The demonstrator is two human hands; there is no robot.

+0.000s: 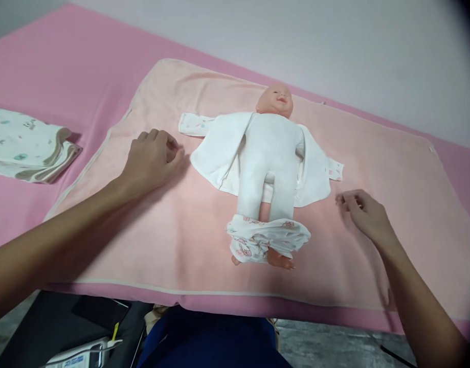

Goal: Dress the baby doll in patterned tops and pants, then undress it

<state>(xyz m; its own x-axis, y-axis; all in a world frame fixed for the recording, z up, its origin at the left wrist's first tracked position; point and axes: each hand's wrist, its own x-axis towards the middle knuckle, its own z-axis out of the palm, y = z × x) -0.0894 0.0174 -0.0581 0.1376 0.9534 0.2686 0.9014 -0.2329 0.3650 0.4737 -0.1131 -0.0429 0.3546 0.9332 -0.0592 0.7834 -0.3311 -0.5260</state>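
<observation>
A baby doll (273, 148) lies on its back on a pink blanket (204, 245), its head toward the far side. Its white shirt (219, 148) is spread out beneath the torso with the front undone and both sleeves flat to the sides. Printed white pants (267, 236) are bunched around the doll's ankles, with the feet poking out. My left hand (152, 157) hovers or rests just left of the shirt, fingers loosely curled, holding nothing visible. To the right of the shirt's sleeve, my right hand (367, 210) has loosely bent fingers, also with nothing visible in it.
Folded printed cloth (27, 145) lies on the pink mattress (77, 61) at the left. A pale wall (334, 46) rises behind. Below the near edge are a black seat (39, 317), a white device (81, 355) with a cable, and my blue-clothed lap (211, 340).
</observation>
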